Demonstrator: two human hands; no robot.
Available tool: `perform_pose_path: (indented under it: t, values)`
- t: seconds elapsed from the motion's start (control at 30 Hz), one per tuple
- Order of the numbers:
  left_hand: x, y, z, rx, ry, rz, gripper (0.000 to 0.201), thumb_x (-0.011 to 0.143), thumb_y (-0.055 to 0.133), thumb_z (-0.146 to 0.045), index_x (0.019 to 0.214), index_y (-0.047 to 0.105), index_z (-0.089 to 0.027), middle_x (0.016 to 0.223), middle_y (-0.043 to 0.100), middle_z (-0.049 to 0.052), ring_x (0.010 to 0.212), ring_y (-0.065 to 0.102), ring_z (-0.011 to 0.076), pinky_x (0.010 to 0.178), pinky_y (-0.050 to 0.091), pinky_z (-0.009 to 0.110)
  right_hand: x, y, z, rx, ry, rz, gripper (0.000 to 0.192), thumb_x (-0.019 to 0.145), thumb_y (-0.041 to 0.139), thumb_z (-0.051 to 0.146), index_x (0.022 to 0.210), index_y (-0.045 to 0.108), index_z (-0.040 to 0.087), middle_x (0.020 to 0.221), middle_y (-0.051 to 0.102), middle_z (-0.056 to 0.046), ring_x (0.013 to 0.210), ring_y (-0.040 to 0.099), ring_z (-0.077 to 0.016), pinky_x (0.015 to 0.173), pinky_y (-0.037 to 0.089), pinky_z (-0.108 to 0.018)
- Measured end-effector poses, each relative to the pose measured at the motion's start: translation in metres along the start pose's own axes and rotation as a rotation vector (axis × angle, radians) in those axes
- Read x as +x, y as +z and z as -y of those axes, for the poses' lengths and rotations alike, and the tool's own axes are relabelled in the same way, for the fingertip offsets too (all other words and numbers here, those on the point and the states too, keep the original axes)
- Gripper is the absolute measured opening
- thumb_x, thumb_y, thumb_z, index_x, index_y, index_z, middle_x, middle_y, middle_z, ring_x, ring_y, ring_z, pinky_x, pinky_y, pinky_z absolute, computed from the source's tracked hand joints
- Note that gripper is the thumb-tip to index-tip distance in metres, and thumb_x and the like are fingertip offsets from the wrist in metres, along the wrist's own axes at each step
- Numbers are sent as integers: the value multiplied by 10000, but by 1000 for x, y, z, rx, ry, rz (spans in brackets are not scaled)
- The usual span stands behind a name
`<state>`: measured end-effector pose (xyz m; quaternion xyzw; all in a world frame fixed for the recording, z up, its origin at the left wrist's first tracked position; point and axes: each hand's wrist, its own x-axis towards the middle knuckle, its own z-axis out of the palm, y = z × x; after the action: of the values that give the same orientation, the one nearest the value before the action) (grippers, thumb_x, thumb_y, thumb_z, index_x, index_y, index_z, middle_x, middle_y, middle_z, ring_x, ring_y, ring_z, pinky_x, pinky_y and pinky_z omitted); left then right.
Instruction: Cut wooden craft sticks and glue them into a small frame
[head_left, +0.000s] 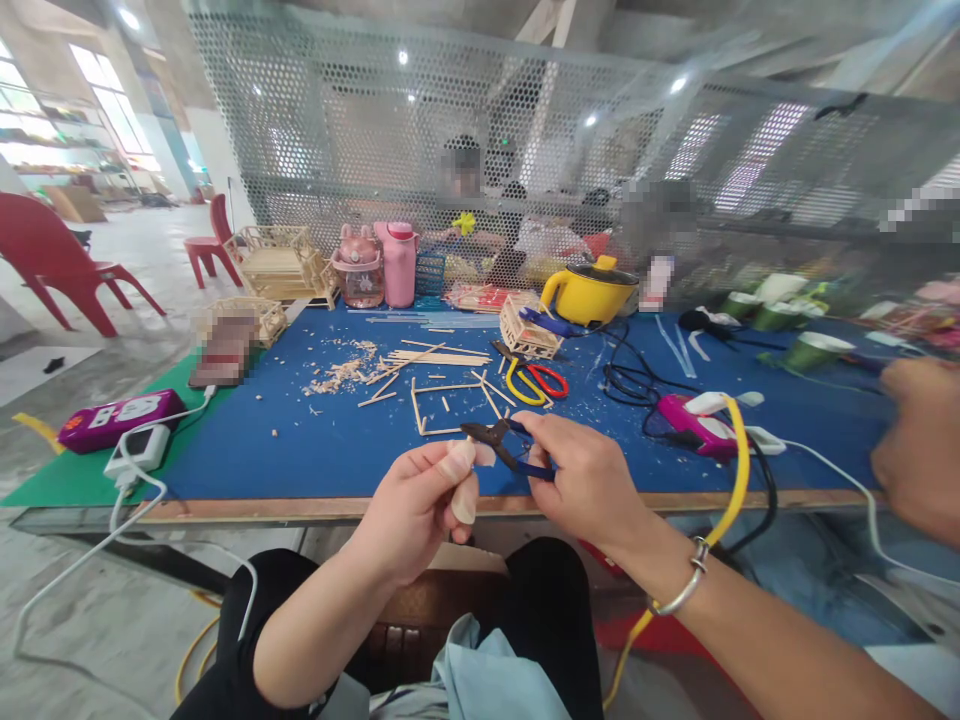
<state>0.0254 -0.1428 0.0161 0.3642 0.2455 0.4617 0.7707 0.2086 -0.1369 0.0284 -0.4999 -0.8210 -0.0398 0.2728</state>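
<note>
My right hand [581, 465] is wrapped around the blue handles of a pair of cutting pliers [495, 437], whose dark jaws point left. Just below the jaws, my left hand [424, 490] pinches a thin wooden stick [470, 442], mostly hidden by the fingers. Pale coverings wrap several of the left fingertips. The jaws are at the stick's upper end; whether they bite on it I cannot tell. Beyond the hands, thin sticks laid as an open outline [448, 388] lie on the blue tabletop [337, 460]. Longer sticks [439, 357] and a pile of offcuts [345, 368] lie behind.
Scissors [536, 383] with red and yellow handles lie near a small wooden crate [529, 330] and a blue-handled tool [546, 321]. A yellow pot [596, 293] stands behind. Purple power strips [120, 420] and cables sit at both sides. Another person's blurred hand [919, 450] is at right.
</note>
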Motion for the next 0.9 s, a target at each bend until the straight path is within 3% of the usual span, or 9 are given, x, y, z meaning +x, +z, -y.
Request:
perform_pose_path:
  t: [0.13, 0.23, 0.33, 0.47, 0.6, 0.67, 0.73, 0.8, 0.9]
  values:
    - [0, -1, -4, -144, -89, 111, 216, 723, 689, -343, 770, 647, -137, 402, 374, -76, 328, 247, 12, 329, 267, 126, 6, -9, 1, 509, 165, 299, 246, 702, 443, 125, 862, 622, 180, 698, 598, 7, 613, 519, -130, 592, 431, -246]
    - [-4, -6, -1, -142, -128, 173, 225, 721, 696, -356, 738, 645, -137, 398, 383, -69, 319, 263, 11, 325, 264, 123, 11, -20, -25, 693, 391, 214, 286, 693, 448, 168, 935, 600, 159, 612, 523, 28, 488, 457, -110, 503, 399, -243]
    - [-5, -11, 6, -69, -133, 151, 274, 735, 683, -404, 772, 651, -134, 414, 424, -60, 328, 318, 19, 347, 296, 134, 6, -27, -68, 355, 502, 133, 345, 702, 483, 219, 1017, 618, 179, 675, 586, 2, 563, 525, -143, 566, 417, -266]
    - [7, -20, 17, 62, -42, 35, 319, 774, 642, -432, 879, 652, -131, 477, 471, -52, 400, 371, 36, 413, 337, 153, -13, -25, -114, -120, 560, 398, 513, 709, 584, 448, 1155, 607, 194, 945, 673, -93, 861, 621, -281, 747, 463, -370]
    - [28, -30, 26, 255, 59, -56, 388, 784, 607, -478, 924, 644, -118, 518, 493, -41, 441, 397, 52, 455, 333, 175, -12, -17, -135, -227, 510, 390, 828, 679, 589, 619, 1357, 426, 171, 1311, 508, -176, 1197, 475, -357, 940, 404, -460]
    - [35, -33, 28, 344, 110, -75, 417, 796, 578, -499, 931, 643, -110, 530, 503, -33, 452, 416, 61, 478, 343, 189, 4, -11, -138, -154, 429, 302, 773, 748, 546, 584, 1379, 380, 168, 1368, 464, -160, 1253, 435, -311, 993, 376, -428]
    - [38, -33, 29, 406, 138, -72, 431, 806, 557, -511, 933, 645, -109, 541, 515, -27, 461, 427, 65, 495, 350, 198, 28, -1, -138, -90, 376, 246, 563, 858, 454, 460, 1340, 412, 172, 1301, 535, -135, 1183, 508, -248, 969, 398, -364]
    - [38, -33, 30, 451, 131, -68, 439, 800, 558, -521, 926, 649, -111, 539, 522, -25, 460, 426, 67, 494, 348, 199, 57, 12, -138, -141, 415, 294, 427, 877, 455, 313, 1277, 466, 163, 1196, 602, -131, 1069, 572, -230, 895, 424, -325]
    - [34, -31, 31, 477, 124, -85, 441, 798, 558, -524, 922, 649, -110, 543, 527, -21, 466, 429, 71, 499, 356, 204, 96, 31, -142, -169, 472, 406, 415, 778, 597, 181, 1186, 540, 129, 1077, 644, -150, 964, 606, -245, 792, 443, -301]
